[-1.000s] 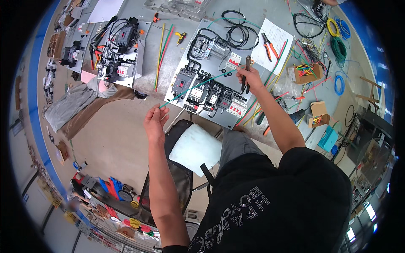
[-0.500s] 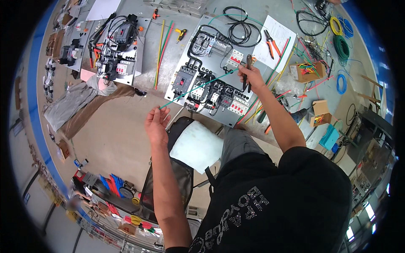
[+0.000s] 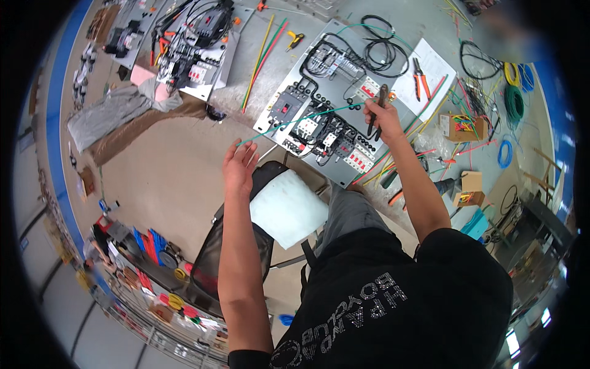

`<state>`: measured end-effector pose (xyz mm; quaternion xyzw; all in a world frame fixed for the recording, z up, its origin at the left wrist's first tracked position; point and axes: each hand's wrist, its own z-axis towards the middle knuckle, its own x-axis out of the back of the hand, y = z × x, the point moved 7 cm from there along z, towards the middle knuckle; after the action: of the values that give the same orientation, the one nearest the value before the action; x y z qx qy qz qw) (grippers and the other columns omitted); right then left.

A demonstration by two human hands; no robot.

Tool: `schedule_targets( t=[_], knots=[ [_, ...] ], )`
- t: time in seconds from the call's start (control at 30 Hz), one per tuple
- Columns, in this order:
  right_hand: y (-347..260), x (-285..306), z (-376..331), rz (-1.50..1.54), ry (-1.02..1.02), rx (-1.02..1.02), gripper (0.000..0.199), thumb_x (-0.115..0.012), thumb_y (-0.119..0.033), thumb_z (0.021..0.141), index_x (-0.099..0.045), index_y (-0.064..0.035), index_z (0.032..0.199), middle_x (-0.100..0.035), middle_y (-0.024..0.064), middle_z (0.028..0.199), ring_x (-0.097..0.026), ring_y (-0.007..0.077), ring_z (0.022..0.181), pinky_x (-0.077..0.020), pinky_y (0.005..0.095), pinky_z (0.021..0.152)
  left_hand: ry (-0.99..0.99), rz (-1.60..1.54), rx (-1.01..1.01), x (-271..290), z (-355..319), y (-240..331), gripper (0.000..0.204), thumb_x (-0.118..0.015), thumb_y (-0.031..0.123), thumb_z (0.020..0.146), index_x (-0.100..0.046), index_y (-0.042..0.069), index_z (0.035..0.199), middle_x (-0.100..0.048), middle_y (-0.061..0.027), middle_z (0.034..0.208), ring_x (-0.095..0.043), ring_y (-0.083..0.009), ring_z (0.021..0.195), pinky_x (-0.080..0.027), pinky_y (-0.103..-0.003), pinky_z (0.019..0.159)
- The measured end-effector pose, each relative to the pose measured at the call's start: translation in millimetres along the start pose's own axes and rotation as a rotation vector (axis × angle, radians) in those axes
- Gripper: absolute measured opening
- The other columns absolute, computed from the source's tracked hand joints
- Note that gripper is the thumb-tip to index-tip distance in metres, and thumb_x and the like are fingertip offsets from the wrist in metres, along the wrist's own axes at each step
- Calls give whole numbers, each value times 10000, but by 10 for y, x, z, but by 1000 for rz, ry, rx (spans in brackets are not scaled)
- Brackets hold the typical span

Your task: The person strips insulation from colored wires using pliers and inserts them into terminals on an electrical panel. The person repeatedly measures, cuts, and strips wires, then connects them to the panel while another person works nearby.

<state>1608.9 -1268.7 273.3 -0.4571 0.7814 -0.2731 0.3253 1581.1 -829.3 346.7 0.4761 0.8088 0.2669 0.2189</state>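
Note:
A thin green wire [image 3: 301, 122] stretches across the front of a metal panel [image 3: 324, 161] carrying wired breakers and contactors. Its near-left end meets the fingertips of my left hand [image 3: 238, 172], pinched loosely by the thumb and forefinger while the other fingers spread. Over the panel's right side, my right hand [image 3: 384, 120] grips dark-handled pliers [image 3: 381, 101] standing steeply in the fist. The wire's other end reaches its thumb and forefinger; how it is held there is hard to see. Near this hand lies a white-and-red breaker [image 3: 367, 90].
Orange-handled pliers [image 3: 420, 83] rest on a paper sheet [image 3: 437, 66] beyond my right hand. A second wired panel [image 3: 212, 79] stands to the left. Cardboard boxes of coloured bits [image 3: 462, 128] and wire coils [image 3: 514, 104] lie at right. A cushioned chair [image 3: 289, 209] is below my arms.
The whole view has shifted, moving the panel rightward in the picture. My left hand's outer fingers have spread. The green wire still spans both hands, and the pliers stay in the right.

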Motion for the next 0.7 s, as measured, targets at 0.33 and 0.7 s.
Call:
schedule_targets(
  t=[0.33, 0.7],
  knots=[
    [45, 73, 375, -31, 90, 26, 251, -773, -250, 910, -648, -38, 960, -657, 65, 784, -589, 127, 617, -489, 286, 555, 45, 115, 59, -178, 403, -296, 565, -549, 36, 992, -351, 68, 1520, -630, -179, 1295, -660, -271, 1143, -570, -397, 934],
    [191, 356, 467, -14, 215, 6, 213, -754, -236, 922, -627, -65, 926, -657, 54, 773, -583, 115, 612, -480, 280, 539, 47, 305, -15, -297, 818, -580, 502, -641, 173, 987, -469, 71, 1447, -679, -129, 1178, -674, -229, 1056, -577, -390, 870]
  ],
)
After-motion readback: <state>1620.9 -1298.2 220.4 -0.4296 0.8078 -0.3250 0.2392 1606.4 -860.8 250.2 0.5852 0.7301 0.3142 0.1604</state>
